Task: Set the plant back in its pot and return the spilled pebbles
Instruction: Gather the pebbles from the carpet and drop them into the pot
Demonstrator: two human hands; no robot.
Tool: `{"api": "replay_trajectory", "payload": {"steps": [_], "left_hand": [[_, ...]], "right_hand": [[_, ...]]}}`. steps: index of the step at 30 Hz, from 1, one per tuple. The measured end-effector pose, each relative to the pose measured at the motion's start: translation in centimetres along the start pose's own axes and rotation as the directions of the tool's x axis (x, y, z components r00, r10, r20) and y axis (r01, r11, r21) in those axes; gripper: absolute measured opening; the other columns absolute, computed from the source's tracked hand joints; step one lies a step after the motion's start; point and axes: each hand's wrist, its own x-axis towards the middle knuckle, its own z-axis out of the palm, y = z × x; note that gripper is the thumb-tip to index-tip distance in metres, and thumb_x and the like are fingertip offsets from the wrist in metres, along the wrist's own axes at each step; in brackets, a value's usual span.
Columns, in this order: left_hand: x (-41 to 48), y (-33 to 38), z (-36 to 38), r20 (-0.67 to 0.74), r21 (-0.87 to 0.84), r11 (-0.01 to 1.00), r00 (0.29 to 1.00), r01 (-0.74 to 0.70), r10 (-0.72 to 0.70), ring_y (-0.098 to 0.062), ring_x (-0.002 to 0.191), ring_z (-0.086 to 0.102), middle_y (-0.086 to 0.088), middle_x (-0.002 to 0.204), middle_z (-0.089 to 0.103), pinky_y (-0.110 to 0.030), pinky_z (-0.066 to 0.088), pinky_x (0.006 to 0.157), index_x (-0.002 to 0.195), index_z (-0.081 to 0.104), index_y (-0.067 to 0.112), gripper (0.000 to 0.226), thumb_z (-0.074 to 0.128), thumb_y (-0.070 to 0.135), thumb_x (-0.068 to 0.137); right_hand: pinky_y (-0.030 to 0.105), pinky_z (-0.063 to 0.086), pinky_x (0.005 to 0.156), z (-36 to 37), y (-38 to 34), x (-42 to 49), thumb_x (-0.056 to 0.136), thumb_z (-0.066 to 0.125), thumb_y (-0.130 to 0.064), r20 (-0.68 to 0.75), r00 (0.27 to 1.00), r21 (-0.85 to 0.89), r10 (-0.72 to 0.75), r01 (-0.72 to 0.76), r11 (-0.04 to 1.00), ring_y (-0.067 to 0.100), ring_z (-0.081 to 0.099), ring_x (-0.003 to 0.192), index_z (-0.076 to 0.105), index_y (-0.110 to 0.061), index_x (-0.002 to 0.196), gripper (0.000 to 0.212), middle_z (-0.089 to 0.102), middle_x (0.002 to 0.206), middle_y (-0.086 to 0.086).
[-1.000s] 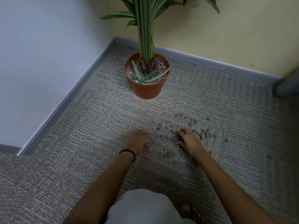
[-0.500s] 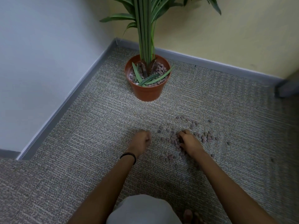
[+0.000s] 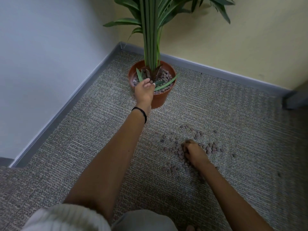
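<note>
Terracotta pot (image 3: 161,98) (flecked grey carpet (image 3: 216,105))

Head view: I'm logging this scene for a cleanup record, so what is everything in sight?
pot: one, terracotta, on the carpet in the corner
plant: one, green, upright in the pot
potted pebbles: many, grey-brown, round the stems inside the pot
spilled pebbles: many, grey-brown, scattered on the carpet nearer the person than the pot
carpet: one, flecked grey, covering the floor
skirting: grey, along both walls
wristband: one, black, on the left wrist
left hand: one, over the pot's near rim
right hand: one, on the carpet, fingers curled round some spilled pebbles
</note>
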Motion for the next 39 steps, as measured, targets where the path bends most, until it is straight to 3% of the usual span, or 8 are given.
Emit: {"api": "replay_trajectory", "payload": {"steps": [4, 7, 10, 13, 17, 30, 35, 39], "left_hand": [[-0.9, -0.5, -0.1, 0.076, 0.11, 0.993, 0.996, -0.052, 0.044, -0.022, 0.116, 0.056, -0.012, 0.127, 0.058, -0.035, 0.048, 0.1, 0.126, 0.053, 0.001, 0.035, 0.054, 0.0, 0.091], [-2.2, -2.7, -2.6, 0.112, 0.203, 0.959, 0.978, -0.195, 0.175, -0.019, 0.09, 0.06, -0.009, 0.106, 0.063, -0.025, 0.054, 0.072, 0.113, 0.059, 0.002, 0.022, 0.051, 0.005, 0.093], [-2.5, -7.2, -6.6, 0.231, 0.493, 0.801, 0.939, -0.34, 0.256, -0.02, 0.076, 0.057, -0.004, 0.085, 0.061, -0.03, 0.048, 0.064, 0.093, 0.061, 0.009, 0.014, 0.048, 0.013, 0.095], [-2.4, -11.8, -10.6, 0.299, 0.845, 0.453, 0.953, -0.284, 0.041, -0.031, 0.107, 0.054, -0.015, 0.119, 0.056, -0.043, 0.048, 0.091, 0.121, 0.054, 0.01, 0.031, 0.053, 0.012, 0.09], [-3.0, -15.2, -14.3, 0.291, 0.954, 0.176, 0.893, -0.243, -0.343, -0.036, 0.146, 0.002, -0.012, 0.159, -0.004, -0.053, 0.025, 0.114, 0.15, 0.007, 0.018, 0.086, 0.064, 0.028, 0.087], [-2.5, -15.5, -13.1, 0.225, 0.971, 0.045, 0.841, -0.233, -0.493, -0.042, 0.143, -0.015, -0.016, 0.154, -0.024, -0.052, 0.017, 0.117, 0.148, -0.016, 0.013, 0.102, 0.063, 0.032, 0.088], [-2.6, -15.7, -13.6, 0.262, 0.964, 0.092, 0.844, -0.248, -0.469, -0.041, 0.143, -0.015, -0.016, 0.155, -0.024, -0.052, 0.015, 0.118, 0.149, -0.014, 0.014, 0.1, 0.064, 0.029, 0.087], [-2.6, -15.7, -13.7, 0.268, 0.963, 0.091, 0.849, -0.255, -0.455, -0.041, 0.143, -0.015, -0.015, 0.155, -0.023, -0.051, 0.016, 0.118, 0.149, -0.014, 0.014, 0.101, 0.064, 0.03, 0.087]], "right_hand": [[0.033, 0.045, 0.076, -0.3, 0.2, 0.4, 0.079, 0.056, 0.002, -0.035, 0.997, 0.095, 0.072, -0.068, 0.993, 0.028, 0.06, 0.084, 0.053, -0.016, 0.073, 0.019, 0.061, 0.091, 0.011], [0.027, 0.042, 0.073, -0.9, 0.4, 0.8, 0.076, 0.061, 0.004, -0.074, 0.988, 0.256, 0.137, -0.114, 0.96, 0.021, 0.06, 0.077, 0.06, -0.016, 0.07, 0.02, 0.066, 0.079, 0.009], [0.024, 0.044, 0.071, -2.3, -0.2, 1.4, 0.076, 0.065, 0.005, -0.142, 0.965, 0.463, 0.219, -0.13, 0.877, 0.012, 0.059, 0.067, 0.067, -0.008, 0.07, 0.015, 0.066, 0.073, 0.008], [0.015, 0.048, 0.066, -4.5, -1.7, 2.3, 0.078, 0.067, 0.001, -0.165, 0.947, 0.648, 0.276, -0.107, 0.754, -0.002, 0.06, 0.059, 0.062, -0.017, 0.065, 0.023, 0.063, 0.07, 0.0], [0.02, 0.047, 0.064, -8.6, -4.7, 4.2, 0.082, 0.065, -0.008, -0.151, 0.954, 0.782, 0.259, -0.045, 0.622, 0.013, 0.06, 0.069, 0.067, -0.007, 0.077, 0.005, 0.065, 0.072, 0.001], [0.012, 0.054, 0.057, -14.6, -12.0, 12.8, 0.084, 0.061, 0.002, -0.134, 0.937, 0.963, 0.322, 0.046, 0.265, 0.011, 0.063, 0.072, 0.062, 0.007, 0.104, 0.021, 0.063, 0.08, 0.004], [0.017, 0.056, 0.064, -14.0, -11.9, 13.8, 0.087, 0.06, -0.007, -0.212, 0.925, 0.898, 0.314, 0.059, 0.436, 0.025, 0.063, 0.094, 0.065, 0.003, 0.104, 0.021, 0.065, 0.112, 0.017], [0.031, 0.056, 0.081, -13.6, -10.2, 13.4, 0.086, 0.062, -0.01, -0.392, 0.864, 0.8, 0.315, 0.152, 0.58, 0.021, 0.065, 0.097, 0.069, -0.004, 0.102, 0.019, 0.069, 0.109, 0.012]]}}
